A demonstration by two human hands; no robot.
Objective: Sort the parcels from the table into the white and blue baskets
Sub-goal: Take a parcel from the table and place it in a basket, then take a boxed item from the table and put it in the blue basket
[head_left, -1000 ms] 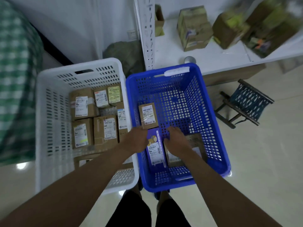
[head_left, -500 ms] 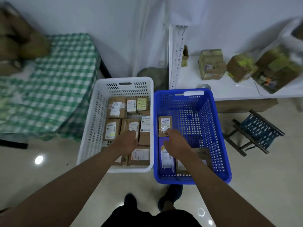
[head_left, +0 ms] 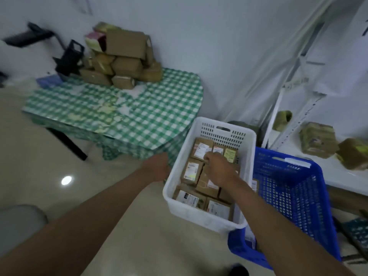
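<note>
Both my hands are out over the floor by the baskets

My right hand (head_left: 218,168) hangs above the boxes in the white basket (head_left: 207,216), fingers loosely curled, holding nothing I think (blurry). My left hand (head_left: 157,169) is just beside its wall, grip unclear. The blue basket (head_left: 294,198) touches it; a parcel pile (head_left: 123,58) sits on the checked desk (head_left: 139,114).

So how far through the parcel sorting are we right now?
Partly done: the white basket already holds a layer of labelled parcels. Neither the left hand nor the right hand holds a parcel, as far as the blur shows. A pile of brown parcels still waits on the checked table. The blue basket interior is mostly hidden.
</note>
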